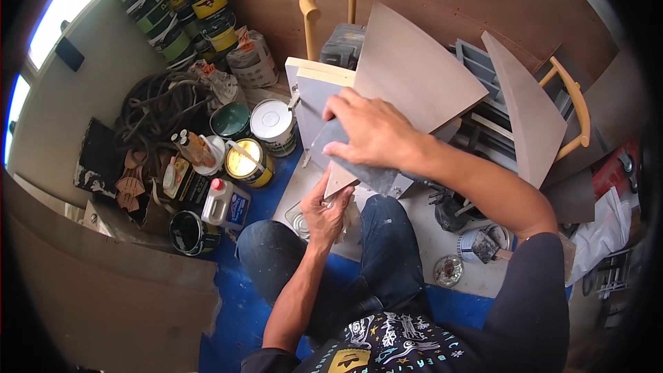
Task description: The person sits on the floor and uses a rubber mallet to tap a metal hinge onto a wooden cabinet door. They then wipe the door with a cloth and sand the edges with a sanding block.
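My right hand reaches across at chest height, its fingers curled round a dark grey sheet that looks like sandpaper. Just below it, my left hand grips a small beige wooden piece from underneath. The sheet lies against the piece's upper end or just beside it; my right hand hides whether they touch. Behind my hands stand pale grey panels with a bare wood edge. Under my left hand, between my knees, a clear crumpled wrapping partly shows.
Paint cans, among them an open yellow one and a white-lidded one, stand left with a white jug and coiled hoses. Large beige boards lean ahead. A paint can with a brush and a glass jar sit right.
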A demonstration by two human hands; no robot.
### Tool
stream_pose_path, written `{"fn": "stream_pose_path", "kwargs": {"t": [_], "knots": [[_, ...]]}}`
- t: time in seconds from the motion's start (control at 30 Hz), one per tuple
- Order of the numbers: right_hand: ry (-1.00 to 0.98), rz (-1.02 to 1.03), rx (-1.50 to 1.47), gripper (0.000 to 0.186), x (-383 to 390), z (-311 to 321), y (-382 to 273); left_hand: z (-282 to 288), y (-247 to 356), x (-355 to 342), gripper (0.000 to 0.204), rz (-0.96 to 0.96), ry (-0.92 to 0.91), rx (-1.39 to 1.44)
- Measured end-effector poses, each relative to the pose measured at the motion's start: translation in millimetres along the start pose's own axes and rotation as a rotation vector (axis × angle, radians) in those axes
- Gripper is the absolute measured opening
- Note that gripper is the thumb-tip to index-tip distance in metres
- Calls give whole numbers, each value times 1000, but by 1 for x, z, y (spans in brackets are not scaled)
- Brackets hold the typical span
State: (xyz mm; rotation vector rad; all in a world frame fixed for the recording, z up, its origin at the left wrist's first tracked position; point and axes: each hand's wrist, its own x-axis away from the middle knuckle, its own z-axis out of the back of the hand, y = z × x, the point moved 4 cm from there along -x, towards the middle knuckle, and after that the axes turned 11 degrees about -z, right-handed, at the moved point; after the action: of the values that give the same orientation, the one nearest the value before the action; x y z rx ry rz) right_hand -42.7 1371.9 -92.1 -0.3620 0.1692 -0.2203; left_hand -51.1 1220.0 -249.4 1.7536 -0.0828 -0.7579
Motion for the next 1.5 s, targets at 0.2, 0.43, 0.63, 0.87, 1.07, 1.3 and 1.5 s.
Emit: {"fn": "stream_pose_path", "kwargs": {"t": [0.2, 0.43, 0.63, 0.87, 1.07, 1.3, 1.5], "knots": [[87, 137, -255, 40, 62, 32, -39, 0, -1, -3, 38, -111, 2, 71], [212, -513, -392, 14, 213, -30, 91, 31, -26, 5, 55, 32, -167, 6], [114, -959, -183, 19, 327, -198, 167, 64, -59, 10, 55, 313, -84, 137], [85, -738, -164, 24, 300, -255, 184, 95, -105, 21, 28, 617, -119, -3], [71, -450, -1123, 45, 138, -199, 54, 50, -75, -5, 40, 690, -441, -209], [286, -963, -1782, 48, 112, -300, 109, 95, -176, -16, 111, 208, -895, -779], [204, -1169, -1642, 61, 126, -368, 103, 88, -227, 52, 160, 381, -1249, -1393]]}}
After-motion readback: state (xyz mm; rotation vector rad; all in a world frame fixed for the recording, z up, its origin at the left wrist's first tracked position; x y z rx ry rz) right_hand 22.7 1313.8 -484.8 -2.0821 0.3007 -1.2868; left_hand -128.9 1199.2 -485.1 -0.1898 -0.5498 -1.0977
